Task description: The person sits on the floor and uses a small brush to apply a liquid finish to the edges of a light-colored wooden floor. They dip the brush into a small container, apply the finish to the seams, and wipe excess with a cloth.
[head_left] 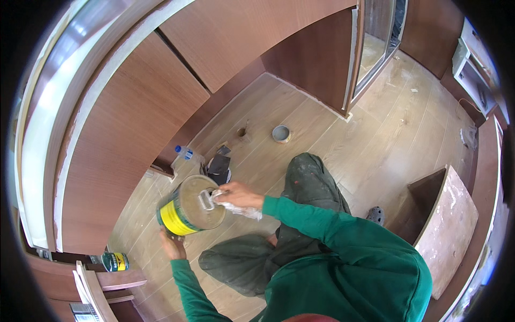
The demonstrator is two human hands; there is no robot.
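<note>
A large paint can [185, 220] with a yellow and green label is tilted above the floor, its dull lid [212, 214] facing up toward me. My left hand [173, 244] supports its lower side, some of the fingers hidden behind the can. Over the lid, my right hand [240, 194] is closed on a crumpled white cloth [244, 210]. Its fingertips reach a pale metal piece [206, 200] on the lid; I cannot make out whether that is a handle or a loose tool.
Ahead on the wood-look floor stand an opened tin [280, 134], a small brown cup [241, 132], dark sheets [219, 165] and a blue-capped bottle [184, 152]. A smaller green and yellow can [115, 262] is at left. Wooden cabinets [134, 123] line the left; a stained board box [445, 231] stands right.
</note>
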